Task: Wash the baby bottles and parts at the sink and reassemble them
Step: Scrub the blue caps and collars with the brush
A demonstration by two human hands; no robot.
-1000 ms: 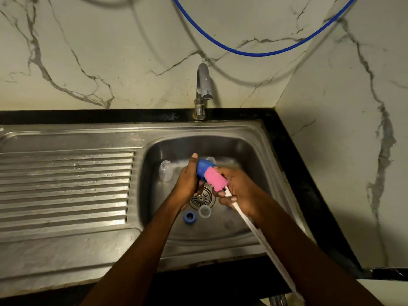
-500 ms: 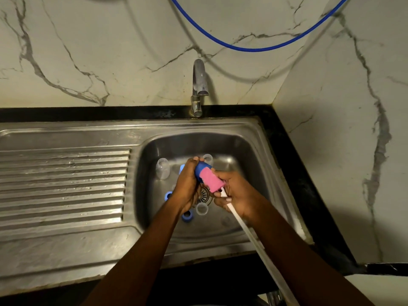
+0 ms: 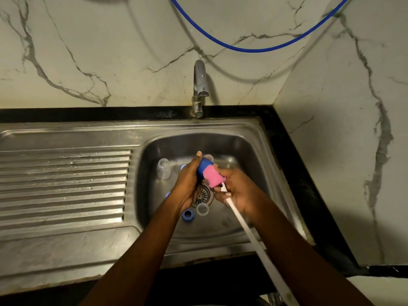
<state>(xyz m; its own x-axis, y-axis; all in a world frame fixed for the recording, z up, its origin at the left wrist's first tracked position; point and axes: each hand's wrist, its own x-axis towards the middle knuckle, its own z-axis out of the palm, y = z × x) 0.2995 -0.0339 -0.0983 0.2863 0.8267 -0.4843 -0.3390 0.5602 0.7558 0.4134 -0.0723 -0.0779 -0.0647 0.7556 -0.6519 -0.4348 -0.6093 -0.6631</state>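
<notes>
Wraps the left hand (image 3: 187, 183) round the blue end of a pink-and-blue sponge head (image 3: 213, 177) above the sink (image 3: 242, 138) drain (image 3: 204, 195), pinching the brush's white handle (image 3: 251, 233) in the right hand (image 3: 239, 193). Cannot tell if a bottle part sits inside that left grip. Holds the left thumb (image 3: 199, 154) straight, curled half a second ago; leaves clear cap (image 3: 164, 168) and blue ring (image 3: 187, 215) unmoved in the basin.

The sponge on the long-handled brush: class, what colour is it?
The sponge is pink, against the blue part that the left hand grips; head view shows it best.
</notes>
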